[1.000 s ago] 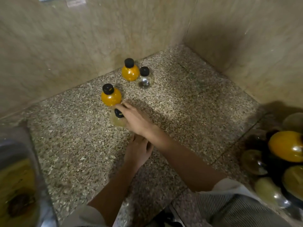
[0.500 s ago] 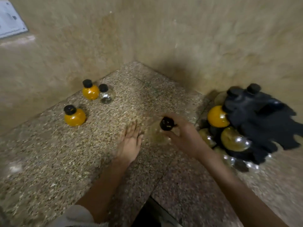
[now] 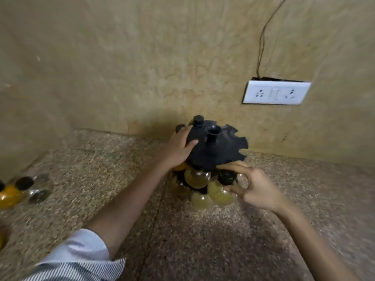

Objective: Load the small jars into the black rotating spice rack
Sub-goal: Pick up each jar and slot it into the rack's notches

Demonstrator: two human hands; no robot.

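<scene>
The black rotating spice rack stands on the speckled counter against the back wall, with a notched top disc and a centre post. Several round jars hang in its lower tier. My left hand lies flat on the left side of the top disc. My right hand grips a pale yellow-green jar with a black cap at the rack's front, just under the disc's rim. An orange jar and a clear jar, both black-capped, stand blurred at the far left.
A white socket plate with a thin wire running up is fixed to the wall right of the rack. Beige walls close the counter at the back and left.
My view has swung right to the rack. My right hand has carried the jar from the middle of the counter to the rack's front. My left hand has lifted off the counter onto the disc.
</scene>
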